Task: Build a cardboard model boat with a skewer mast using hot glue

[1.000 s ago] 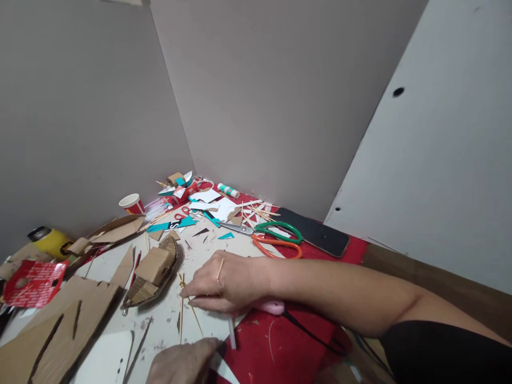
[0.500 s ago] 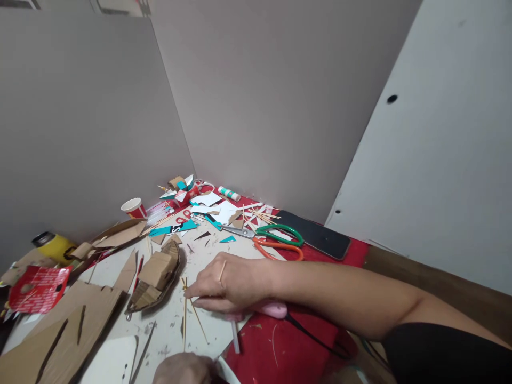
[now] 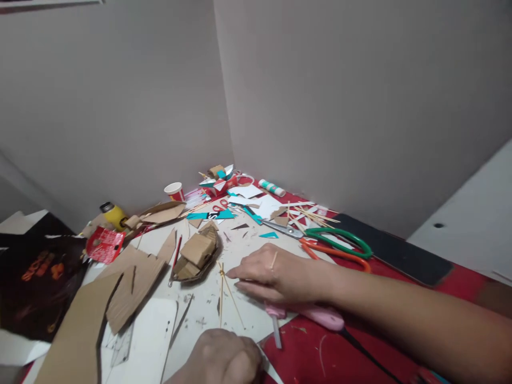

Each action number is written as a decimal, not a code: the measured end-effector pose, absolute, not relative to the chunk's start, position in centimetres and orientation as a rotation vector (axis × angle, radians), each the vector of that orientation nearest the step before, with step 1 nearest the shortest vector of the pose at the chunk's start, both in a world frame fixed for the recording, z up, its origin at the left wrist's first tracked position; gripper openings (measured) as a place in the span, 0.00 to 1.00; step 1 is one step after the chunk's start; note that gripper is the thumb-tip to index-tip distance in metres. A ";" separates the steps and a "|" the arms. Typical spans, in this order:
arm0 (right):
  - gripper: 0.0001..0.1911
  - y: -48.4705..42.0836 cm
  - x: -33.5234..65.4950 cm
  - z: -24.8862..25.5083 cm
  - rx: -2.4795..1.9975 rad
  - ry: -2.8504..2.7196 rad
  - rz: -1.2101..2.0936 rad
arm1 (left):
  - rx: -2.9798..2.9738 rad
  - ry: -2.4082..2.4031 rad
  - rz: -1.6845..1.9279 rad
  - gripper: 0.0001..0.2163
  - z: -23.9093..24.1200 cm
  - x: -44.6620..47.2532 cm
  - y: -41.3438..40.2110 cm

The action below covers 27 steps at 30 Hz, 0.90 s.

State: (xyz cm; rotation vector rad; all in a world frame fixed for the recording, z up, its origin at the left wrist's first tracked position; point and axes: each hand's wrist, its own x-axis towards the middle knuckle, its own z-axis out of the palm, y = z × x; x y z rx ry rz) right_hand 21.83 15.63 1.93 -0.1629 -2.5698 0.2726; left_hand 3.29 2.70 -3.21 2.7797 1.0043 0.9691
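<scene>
My right hand point(image 3: 280, 274) lies flat on a white board point(image 3: 200, 314), fingers stretched out, with the fingertips touching a pair of thin wooden skewers point(image 3: 222, 296) joined at their top. Left of the skewers sits a small cardboard boat model point(image 3: 198, 255). A pink glue gun point(image 3: 320, 316) lies under my right wrist with its glue stick point(image 3: 276, 333) pointing toward me. At the bottom edge my left hand point(image 3: 224, 358) is curled closed on the board; what it holds is hidden.
Green- and orange-handled scissors point(image 3: 338, 241), a black phone point(image 3: 400, 253), a glue stick tube point(image 3: 272, 188), a paper cup point(image 3: 175, 191), a yellow bottle point(image 3: 114, 215), cardboard sheets point(image 3: 128, 288), a black bag point(image 3: 36, 277) and paper scraps crowd the red table. Walls close in behind.
The view has swung left, bringing the black bag into sight. My right hand stays on the skewers. My left hand shows more at the bottom edge.
</scene>
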 end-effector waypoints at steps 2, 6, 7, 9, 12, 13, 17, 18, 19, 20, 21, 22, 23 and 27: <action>0.13 15.6 21.8 1.9 -0.156 -2.540 0.293 | 2.786 0.919 0.955 0.10 -3.1 3.3 2.8; 0.13 15.8 21.8 1.7 -0.156 -2.511 0.337 | 2.770 0.906 0.949 0.06 -2.6 3.3 3.0; 0.13 15.9 21.8 1.7 -0.158 -2.506 0.337 | 2.754 0.911 0.928 0.06 -2.4 3.3 3.0; 0.12 16.0 21.8 1.5 -0.161 -2.502 0.331 | 2.710 0.927 0.872 0.07 -2.3 3.2 2.9; 0.12 16.2 21.9 1.2 -0.180 -2.505 0.310 | 2.646 0.922 0.855 0.09 -2.3 3.2 2.7; 0.12 16.3 22.0 1.1 -0.196 -2.514 0.302 | 2.643 0.916 0.872 0.09 -2.3 3.2 2.7; 0.13 16.6 22.1 1.0 -0.225 -2.545 0.286 | 2.700 0.931 0.931 0.08 -2.3 3.2 2.8; 0.13 16.6 22.2 1.0 -0.227 -2.554 0.290 | 2.715 0.940 0.947 0.08 -2.2 3.2 2.9; 0.13 16.5 22.2 1.1 -0.235 -2.560 0.301 | 2.728 0.948 0.953 0.07 -2.1 3.2 2.9; 0.12 16.5 22.3 1.2 -0.249 -2.566 0.311 | 2.741 0.955 0.951 0.07 -2.0 3.2 2.9; 0.12 16.5 22.3 1.3 -0.266 -2.571 0.320 | 2.754 0.960 0.939 0.06 -1.9 3.1 3.0; 0.11 16.4 22.3 1.4 -0.278 -2.580 0.326 | 2.764 0.964 0.916 0.06 -1.8 3.1 3.0; 0.11 16.4 22.3 1.4 -0.290 -2.589 0.325 | 2.773 0.961 0.887 0.06 -1.6 3.1 3.1; 0.12 16.3 22.3 1.5 -0.321 -2.597 0.297 | 2.823 0.858 0.854 0.07 -1.3 3.3 3.4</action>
